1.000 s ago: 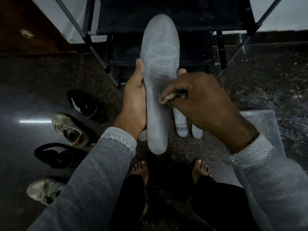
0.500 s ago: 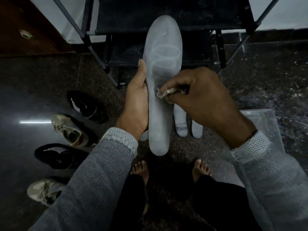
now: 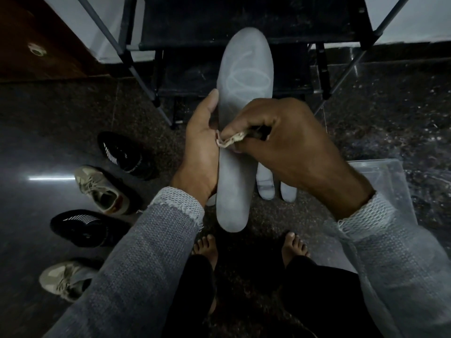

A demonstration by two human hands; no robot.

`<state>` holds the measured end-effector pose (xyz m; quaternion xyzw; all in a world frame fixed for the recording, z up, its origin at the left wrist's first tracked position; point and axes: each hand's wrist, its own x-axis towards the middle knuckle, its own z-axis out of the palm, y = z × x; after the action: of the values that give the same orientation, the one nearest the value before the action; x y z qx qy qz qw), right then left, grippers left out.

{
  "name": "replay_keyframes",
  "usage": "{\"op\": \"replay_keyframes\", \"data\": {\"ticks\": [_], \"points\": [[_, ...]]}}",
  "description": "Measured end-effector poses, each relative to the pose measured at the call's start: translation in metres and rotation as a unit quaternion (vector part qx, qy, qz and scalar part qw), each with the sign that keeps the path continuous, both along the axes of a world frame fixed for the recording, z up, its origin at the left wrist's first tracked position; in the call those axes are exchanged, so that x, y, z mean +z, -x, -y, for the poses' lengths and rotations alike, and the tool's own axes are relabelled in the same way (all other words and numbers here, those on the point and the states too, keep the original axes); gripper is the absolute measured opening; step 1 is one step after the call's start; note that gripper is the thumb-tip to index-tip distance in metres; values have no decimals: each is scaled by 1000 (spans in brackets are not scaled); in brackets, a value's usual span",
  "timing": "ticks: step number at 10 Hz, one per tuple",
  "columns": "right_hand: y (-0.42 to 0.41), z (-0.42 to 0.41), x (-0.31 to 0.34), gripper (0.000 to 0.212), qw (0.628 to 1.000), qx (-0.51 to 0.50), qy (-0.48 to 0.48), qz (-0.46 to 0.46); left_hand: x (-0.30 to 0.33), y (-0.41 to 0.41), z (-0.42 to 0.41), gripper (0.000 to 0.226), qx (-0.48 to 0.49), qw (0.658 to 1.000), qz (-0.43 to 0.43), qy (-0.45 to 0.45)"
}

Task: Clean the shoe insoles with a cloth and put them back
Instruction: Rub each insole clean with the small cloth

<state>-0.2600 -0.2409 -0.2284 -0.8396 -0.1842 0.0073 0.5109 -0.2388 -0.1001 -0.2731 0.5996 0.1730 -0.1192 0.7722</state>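
On the dark floor (image 3: 73, 147) at the left, four shoes are seen in a near-to-far row: a tan shoe (image 3: 66, 279) nearest, a black shoe (image 3: 83, 226), a second tan shoe (image 3: 102, 189) and a second black shoe (image 3: 122, 152) farthest; whether insoles are inside any of them cannot be told in the dim light; the grey insole (image 3: 234, 191) being cleaned is held upright in mid-air at the centre, toe end far, above bare feet; it is supported along its left edge by the left hand (image 3: 200, 152), whose grip is wrapped around the edge with the thumb laid up along it; a small wad of cloth (image 3: 230, 140) is pinched in the curled fingers of the right hand (image 3: 290, 152), that grip being clamped on the cloth, which is pressed against the insole's left edge near its middle; two further pale insoles (image 3: 266, 189) are partly seen lying behind the held one, with a sliver of what seems a third at its left; a dark shoe rack (image 3: 244, 25) stands at the far side; at the right a clear plastic container (image 3: 380, 176) rests on the floor, and its contents cannot be made out; the wiping is judged unfinished, a chalky looped mark remaining near the toe; should the rub be pressed too hard against the one-sided hold, the flexible insole could be bent or slipped from the left hand; the small cloth could be dropped.
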Motion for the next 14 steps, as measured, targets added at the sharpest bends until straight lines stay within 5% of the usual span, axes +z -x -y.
{"op": "replay_keyframes", "data": {"ticks": [1,2,4,7,8,10,11,13,14], "points": [[1,-4,-4,12,993,-107,20,51,21,9,14,48,-29,967,-81,240],[0,-5,-7,11,988,-132,23,82,27,15,21,56,-62,951,-91,288],[-1,0,2,13,999,39,-9,17,24,7,16,42,23,969,-80,233],[0,-9,-4,12,983,-164,19,84,24,12,22,43,-29,941,-116,315],[0,-9,-4,12,985,-152,8,79,26,13,24,48,-28,948,-114,296],[-1,-2,5,15,999,37,1,-41,26,8,18,50,38,976,-90,197],[-2,1,6,17,999,12,11,-47,22,9,21,66,37,980,-76,181],[1,-7,-4,13,982,-172,25,73,21,14,27,39,-22,951,-115,287],[1,-7,-6,14,981,-181,19,67,21,15,29,40,-44,946,-117,298]]}}
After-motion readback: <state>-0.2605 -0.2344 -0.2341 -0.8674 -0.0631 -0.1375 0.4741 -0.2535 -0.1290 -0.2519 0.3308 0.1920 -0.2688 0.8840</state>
